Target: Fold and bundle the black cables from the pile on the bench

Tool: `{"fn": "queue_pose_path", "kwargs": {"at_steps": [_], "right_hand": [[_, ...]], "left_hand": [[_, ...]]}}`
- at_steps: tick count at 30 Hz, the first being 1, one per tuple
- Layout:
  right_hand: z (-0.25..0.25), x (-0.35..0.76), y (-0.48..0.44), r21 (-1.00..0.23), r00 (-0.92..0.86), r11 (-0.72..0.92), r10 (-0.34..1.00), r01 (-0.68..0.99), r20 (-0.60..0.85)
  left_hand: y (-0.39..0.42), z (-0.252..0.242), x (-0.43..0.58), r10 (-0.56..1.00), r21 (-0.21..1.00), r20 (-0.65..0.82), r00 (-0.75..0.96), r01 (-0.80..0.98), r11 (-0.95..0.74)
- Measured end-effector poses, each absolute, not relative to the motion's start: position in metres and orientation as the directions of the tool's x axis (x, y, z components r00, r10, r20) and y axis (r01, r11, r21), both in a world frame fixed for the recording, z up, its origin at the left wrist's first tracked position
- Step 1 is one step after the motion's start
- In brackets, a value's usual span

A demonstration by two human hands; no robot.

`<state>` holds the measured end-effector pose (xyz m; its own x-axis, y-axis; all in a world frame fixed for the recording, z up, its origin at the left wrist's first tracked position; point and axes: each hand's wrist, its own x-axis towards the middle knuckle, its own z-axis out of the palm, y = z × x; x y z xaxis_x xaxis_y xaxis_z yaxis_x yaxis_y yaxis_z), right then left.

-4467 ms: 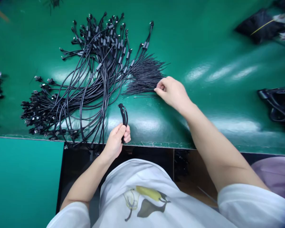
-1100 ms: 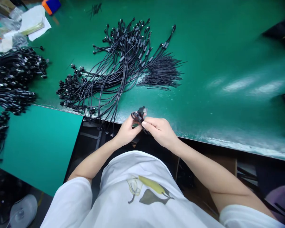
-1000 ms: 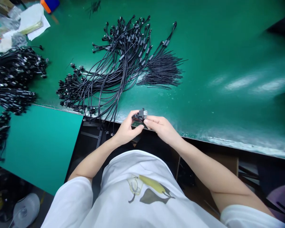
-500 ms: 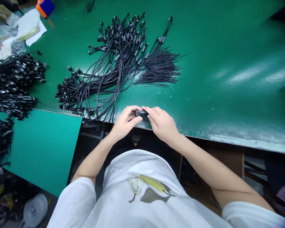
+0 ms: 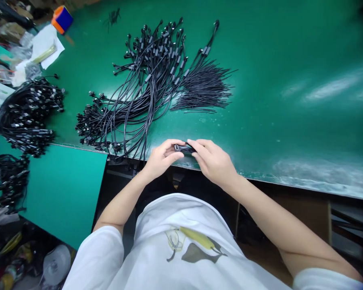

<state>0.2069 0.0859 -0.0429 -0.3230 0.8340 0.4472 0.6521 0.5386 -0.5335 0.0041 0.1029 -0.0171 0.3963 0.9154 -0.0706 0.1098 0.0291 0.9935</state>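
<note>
Near the front edge of the green table, my left hand [image 5: 163,158] pinches the connector end of a small black cable piece [image 5: 184,148]. My right hand [image 5: 213,161] is closed on its other end, and fingers hide part of it. Beyond my hands and to the left lies a large bundle of black cables [image 5: 153,92] with connectors at both ends. Touching its right side is a pile of short thin black strips [image 5: 207,86].
More black cables [image 5: 30,108] are heaped at the left, with others [image 5: 13,179] on a lighter green surface [image 5: 68,189]. An orange and blue object [image 5: 62,19] and white paper [image 5: 45,44] lie at the upper left of the table [image 5: 275,52].
The view has shifted slightly, so the table's items sit a little farther right. Both hands still hold the black piece, now showing more of its length between them.
</note>
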Motion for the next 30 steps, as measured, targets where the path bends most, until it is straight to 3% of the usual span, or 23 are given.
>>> {"fn": "queue_pose_path", "kwargs": {"at_steps": [3, 5, 7, 9, 11, 13, 15, 19, 23, 26, 27, 30], "right_hand": [[-0.052, 0.205, 0.086, -0.279, -0.437, 0.587, 0.780, 0.760, 0.448], [-0.057, 0.209, 0.087, -0.216, -0.454, 0.577, 0.781, 0.788, 0.429], [-0.060, 0.221, 0.087, -0.204, -0.410, 0.518, 0.817, 0.831, 0.405], [-0.064, 0.243, 0.086, -0.211, -0.290, 0.381, 0.886, 0.900, 0.363], [-0.068, 0.275, 0.085, -0.220, -0.115, 0.186, 0.947, 0.958, 0.300], [-0.073, 0.318, 0.088, -0.209, 0.095, -0.042, 0.963, 0.977, 0.251], [-0.076, 0.369, 0.093, -0.170, 0.292, -0.255, 0.923, 0.952, 0.251], [-0.071, 0.467, 0.101, -0.105, 0.538, -0.536, 0.778, 0.838, 0.324], [-0.068, 0.500, 0.108, -0.151, 0.657, -0.651, 0.670, 0.744, 0.345], [-0.073, 0.490, 0.112, -0.236, 0.709, -0.682, 0.579, 0.692, 0.403], [-0.076, 0.484, 0.112, -0.301, 0.706, -0.649, 0.556, 0.698, 0.439], [-0.084, 0.460, 0.119, -0.413, 0.531, -0.349, 0.676, 0.841, 0.511]], "left_hand": [[0.103, -0.022, 0.009, 0.916, 0.986, -0.086, 0.392, 0.165, 0.022], [0.104, -0.025, 0.006, 0.911, 0.972, -0.090, 0.401, 0.236, -0.008], [0.103, -0.025, -0.004, 0.942, 0.913, -0.004, 0.336, 0.387, -0.134], [0.100, -0.025, -0.023, 0.965, 0.712, 0.188, 0.182, 0.652, -0.261], [0.096, -0.027, -0.046, 0.954, 0.414, 0.294, 0.058, 0.892, -0.181], [0.094, -0.034, -0.070, 0.969, 0.231, 0.225, 0.101, 0.961, -0.154], [0.096, -0.044, -0.090, 0.971, 0.141, 0.166, 0.169, 0.971, -0.193], [0.104, -0.047, -0.104, 0.962, 0.120, 0.232, 0.143, 0.977, -0.174], [0.115, -0.030, -0.103, 0.934, 0.066, 0.355, 0.043, 0.995, -0.071], [0.122, -0.029, -0.112, 0.970, 0.105, 0.233, 0.069, 0.990, -0.095], [0.123, -0.032, -0.116, 0.983, 0.120, 0.177, 0.051, 0.990, -0.073], [0.125, -0.033, -0.123, 0.989, 0.099, 0.131, 0.066, 0.992, -0.080]]}}
